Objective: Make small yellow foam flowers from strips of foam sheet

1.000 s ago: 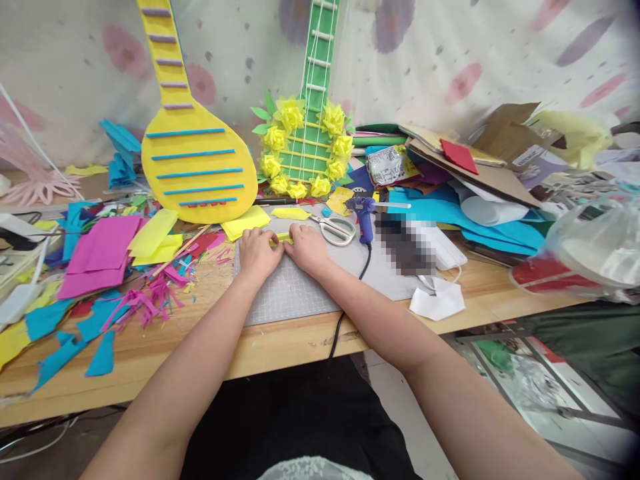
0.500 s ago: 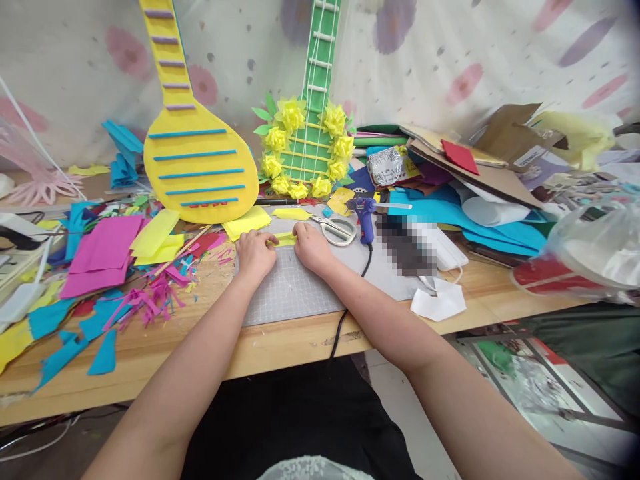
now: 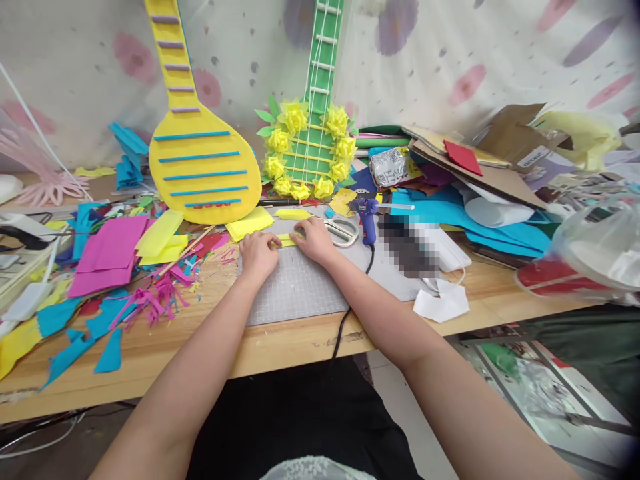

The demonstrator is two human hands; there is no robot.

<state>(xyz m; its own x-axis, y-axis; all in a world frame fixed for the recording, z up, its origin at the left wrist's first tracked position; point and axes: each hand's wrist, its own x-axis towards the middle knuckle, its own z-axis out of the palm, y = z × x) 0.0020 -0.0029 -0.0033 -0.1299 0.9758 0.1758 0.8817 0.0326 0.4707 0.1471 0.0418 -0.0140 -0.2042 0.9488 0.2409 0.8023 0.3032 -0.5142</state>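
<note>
A narrow yellow crepe-paper strip (image 3: pixel 287 241) lies on the grey cutting mat (image 3: pixel 295 287), stretched between my two hands. The fingers of my left hand (image 3: pixel 259 255) are closed on its left end. At its right end my right hand (image 3: pixel 315 240) has its fingers bent and pressed down on the paper. Both hands partly cover the strip. Just beyond my right hand are the white-handled scissors (image 3: pixel 344 232), their blades partly hidden. A folded yellow paper stack (image 3: pixel 249 223) sits behind my left hand.
A blue glue gun (image 3: pixel 368 220) stands right of the scissors, its black cord (image 3: pixel 345 327) crossing the mat. Behind lean a yellow lute-shaped craft (image 3: pixel 205 167) and a green one with yellow flowers (image 3: pixel 313 150). Magenta paper (image 3: pixel 107 253) and scraps lie left, a plastic tub (image 3: pixel 575 267) right.
My right hand has shifted slightly along the strip, its fingers more spread over the paper. The whole view has drifted slightly right. My left hand keeps its place on the strip.
</note>
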